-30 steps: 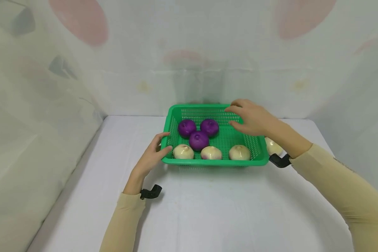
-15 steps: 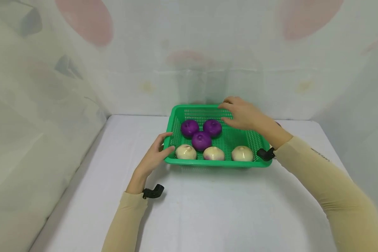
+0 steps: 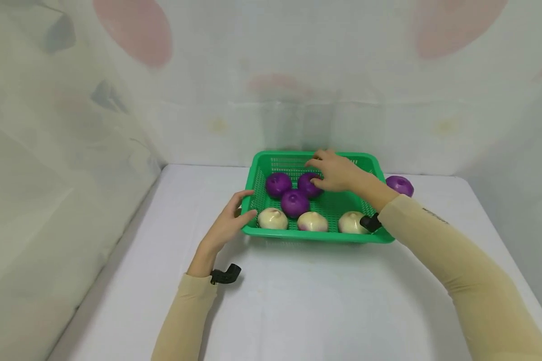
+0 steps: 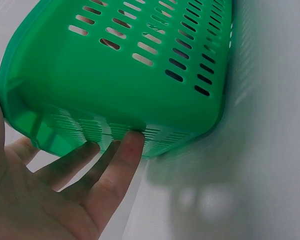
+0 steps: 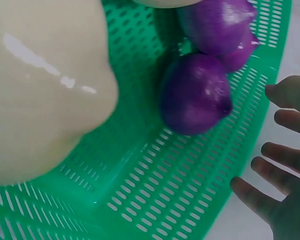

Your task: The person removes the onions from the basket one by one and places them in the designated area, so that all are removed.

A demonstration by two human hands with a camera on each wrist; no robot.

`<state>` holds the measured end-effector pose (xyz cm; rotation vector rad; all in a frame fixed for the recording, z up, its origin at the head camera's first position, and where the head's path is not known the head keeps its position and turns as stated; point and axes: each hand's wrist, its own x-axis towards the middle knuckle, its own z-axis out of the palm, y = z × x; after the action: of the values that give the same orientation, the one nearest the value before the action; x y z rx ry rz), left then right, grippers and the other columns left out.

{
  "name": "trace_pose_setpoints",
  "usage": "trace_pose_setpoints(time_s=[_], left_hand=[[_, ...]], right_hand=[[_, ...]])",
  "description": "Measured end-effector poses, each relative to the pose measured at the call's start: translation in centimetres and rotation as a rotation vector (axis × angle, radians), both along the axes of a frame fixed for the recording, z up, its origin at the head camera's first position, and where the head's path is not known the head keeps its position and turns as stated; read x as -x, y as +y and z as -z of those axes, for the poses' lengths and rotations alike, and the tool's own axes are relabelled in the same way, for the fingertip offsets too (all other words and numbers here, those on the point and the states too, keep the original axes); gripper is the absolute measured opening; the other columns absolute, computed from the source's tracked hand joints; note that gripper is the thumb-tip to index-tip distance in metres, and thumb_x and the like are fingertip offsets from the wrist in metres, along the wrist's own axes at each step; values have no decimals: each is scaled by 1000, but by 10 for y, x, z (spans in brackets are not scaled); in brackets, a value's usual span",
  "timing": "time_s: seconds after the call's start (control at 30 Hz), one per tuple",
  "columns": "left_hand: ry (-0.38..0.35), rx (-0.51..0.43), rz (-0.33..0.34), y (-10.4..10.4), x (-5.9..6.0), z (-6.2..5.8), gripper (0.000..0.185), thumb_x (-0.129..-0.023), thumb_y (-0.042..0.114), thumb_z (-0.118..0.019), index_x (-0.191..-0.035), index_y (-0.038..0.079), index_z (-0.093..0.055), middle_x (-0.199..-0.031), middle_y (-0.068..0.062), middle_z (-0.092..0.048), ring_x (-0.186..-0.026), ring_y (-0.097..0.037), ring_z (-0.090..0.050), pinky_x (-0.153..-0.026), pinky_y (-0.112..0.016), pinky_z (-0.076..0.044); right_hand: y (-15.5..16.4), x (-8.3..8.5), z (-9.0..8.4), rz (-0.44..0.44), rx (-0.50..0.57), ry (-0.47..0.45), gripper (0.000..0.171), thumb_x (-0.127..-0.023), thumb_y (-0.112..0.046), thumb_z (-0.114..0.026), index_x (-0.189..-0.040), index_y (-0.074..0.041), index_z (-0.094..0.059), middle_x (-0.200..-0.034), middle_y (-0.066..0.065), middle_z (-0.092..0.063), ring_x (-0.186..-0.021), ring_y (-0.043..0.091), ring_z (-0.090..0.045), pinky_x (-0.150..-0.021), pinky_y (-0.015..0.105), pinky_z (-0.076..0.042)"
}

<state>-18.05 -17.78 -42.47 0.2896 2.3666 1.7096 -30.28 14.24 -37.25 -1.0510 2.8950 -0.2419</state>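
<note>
A green plastic basket (image 3: 318,236) holds three purple onions (image 3: 295,203) and three pale cream onions (image 3: 313,222), the pale ones lined up along its near side. My left hand (image 3: 226,225) grips the basket's left end, thumb at the near corner. In the left wrist view its fingertips (image 4: 132,142) touch the outer wall. Over the back of the basket hovers my right hand (image 3: 336,173), fingers loosely spread and holding nothing. In the head view its thumb overlaps the back right purple onion (image 3: 308,183). The right wrist view shows a gap between the fingers and the nearest purple onion (image 5: 195,95).
Outside the basket, a further purple onion (image 3: 399,185) sits to the right on the white tabletop (image 3: 298,306), partly behind the right forearm. Patterned curtains (image 3: 208,60) rise behind and at the sides. Black wrist cameras (image 3: 226,275) jut from both wrists.
My right hand has moved left and lower, over the back right purple onion. The onion outside the basket has come into sight beside the forearm. The left hand keeps its grip.
</note>
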Motion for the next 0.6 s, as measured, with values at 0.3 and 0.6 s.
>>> trace_pose_setpoints(time_s=[0.3,0.6], left_hand=[[-12,28,-9,-3,10,18,61,-104,25,-61,-157,23,-33,-163,-10,-28,-144,-44,-35,-108,-66,-34],[16,22,-12,-6,17,32,60,-101,34,-65,-154,31,-37,-164,-2,-27,-146,-45,-31,-109,-68,-30]], right_hand=[[-5,10,22,-20,-65,-46,49,-96,-26,-64,-142,-10,-57,-143,18,-49,-130,38,-46,-93,57,-51],[-10,11,30,-1,-107,-132,55,-97,-29,-66,-148,-14,-51,-148,18,-44,-135,38,-41,-94,61,-49]])
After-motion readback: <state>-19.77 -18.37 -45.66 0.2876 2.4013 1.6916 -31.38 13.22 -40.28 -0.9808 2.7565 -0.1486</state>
